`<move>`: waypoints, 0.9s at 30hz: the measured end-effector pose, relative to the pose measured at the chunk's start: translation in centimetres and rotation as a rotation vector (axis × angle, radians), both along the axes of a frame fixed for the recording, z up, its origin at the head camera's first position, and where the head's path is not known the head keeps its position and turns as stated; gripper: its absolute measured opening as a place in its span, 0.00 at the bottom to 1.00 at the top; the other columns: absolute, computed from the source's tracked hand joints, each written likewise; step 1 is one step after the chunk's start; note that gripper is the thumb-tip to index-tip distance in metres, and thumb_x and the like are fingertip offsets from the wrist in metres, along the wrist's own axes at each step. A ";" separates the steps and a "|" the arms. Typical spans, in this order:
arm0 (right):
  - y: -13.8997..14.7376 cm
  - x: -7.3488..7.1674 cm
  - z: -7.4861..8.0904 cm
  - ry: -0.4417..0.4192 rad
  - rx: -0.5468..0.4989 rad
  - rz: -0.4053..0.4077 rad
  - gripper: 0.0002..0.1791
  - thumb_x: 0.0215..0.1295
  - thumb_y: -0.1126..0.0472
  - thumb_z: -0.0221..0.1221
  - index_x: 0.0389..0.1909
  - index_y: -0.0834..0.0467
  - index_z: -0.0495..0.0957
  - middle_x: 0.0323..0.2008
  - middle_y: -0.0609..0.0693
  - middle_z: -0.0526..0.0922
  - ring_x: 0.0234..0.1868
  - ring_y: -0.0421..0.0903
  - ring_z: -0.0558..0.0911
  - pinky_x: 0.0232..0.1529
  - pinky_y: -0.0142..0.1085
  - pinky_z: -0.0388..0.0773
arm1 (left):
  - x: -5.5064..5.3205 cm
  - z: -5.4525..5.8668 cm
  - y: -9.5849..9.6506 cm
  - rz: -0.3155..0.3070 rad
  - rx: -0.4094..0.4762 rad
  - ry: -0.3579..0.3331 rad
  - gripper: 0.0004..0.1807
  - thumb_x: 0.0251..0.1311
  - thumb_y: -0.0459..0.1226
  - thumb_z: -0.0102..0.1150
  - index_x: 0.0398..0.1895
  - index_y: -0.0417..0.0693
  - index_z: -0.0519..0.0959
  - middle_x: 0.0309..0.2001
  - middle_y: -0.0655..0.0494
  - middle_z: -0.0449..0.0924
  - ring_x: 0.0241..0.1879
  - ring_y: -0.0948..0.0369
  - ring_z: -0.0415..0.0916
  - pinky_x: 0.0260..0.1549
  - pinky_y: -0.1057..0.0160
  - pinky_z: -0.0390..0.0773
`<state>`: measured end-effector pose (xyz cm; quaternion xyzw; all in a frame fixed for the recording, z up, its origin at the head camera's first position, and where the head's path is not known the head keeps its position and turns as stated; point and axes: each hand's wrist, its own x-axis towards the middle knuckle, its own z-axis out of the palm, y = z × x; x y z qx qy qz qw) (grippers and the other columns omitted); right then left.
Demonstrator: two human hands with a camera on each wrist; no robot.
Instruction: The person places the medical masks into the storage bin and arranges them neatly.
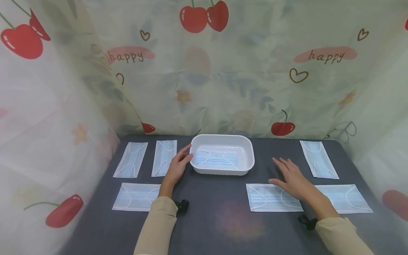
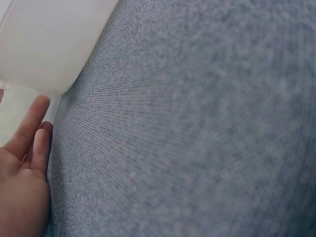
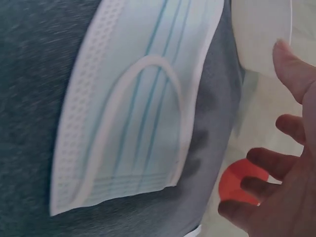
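Note:
A white plastic tub (image 1: 222, 171) stands at the back middle of the table, with one blue face mask (image 1: 216, 159) lying flat inside. My left hand (image 1: 176, 169) is at the tub's left side, its fingertips touching the wall and rim; the fingers look fairly straight. In the left wrist view, a finger (image 2: 37, 116) reaches the tub's lower edge (image 2: 44, 54). Over another face mask (image 1: 269, 198) on the right, my right hand (image 1: 294, 182) hovers with spread fingers and holds nothing. That mask (image 3: 143, 103) lies apart from the fingers in the right wrist view.
Left of the tub lie face masks (image 1: 130, 160) (image 1: 163, 156), with another mask (image 1: 135, 196) nearer the front, partly behind the left arm. On the right are a mask (image 1: 319, 159) at the back and one (image 1: 347, 198) by the right wrist. Patterned cloth (image 1: 223, 88) surrounds the dark table (image 1: 207, 219).

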<state>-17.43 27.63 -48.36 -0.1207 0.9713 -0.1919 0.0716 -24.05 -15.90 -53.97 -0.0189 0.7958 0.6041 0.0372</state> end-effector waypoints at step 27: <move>2.3 2.5 -2.4 0.014 -0.010 -0.003 0.42 0.63 0.63 0.68 0.75 0.65 0.59 0.63 0.72 0.71 0.63 0.72 0.72 0.60 0.68 0.71 | 0.2 0.1 0.1 -0.002 -0.005 0.009 0.26 0.71 0.57 0.56 0.71 0.78 0.69 0.67 0.48 0.76 0.70 0.49 0.70 0.73 0.39 0.63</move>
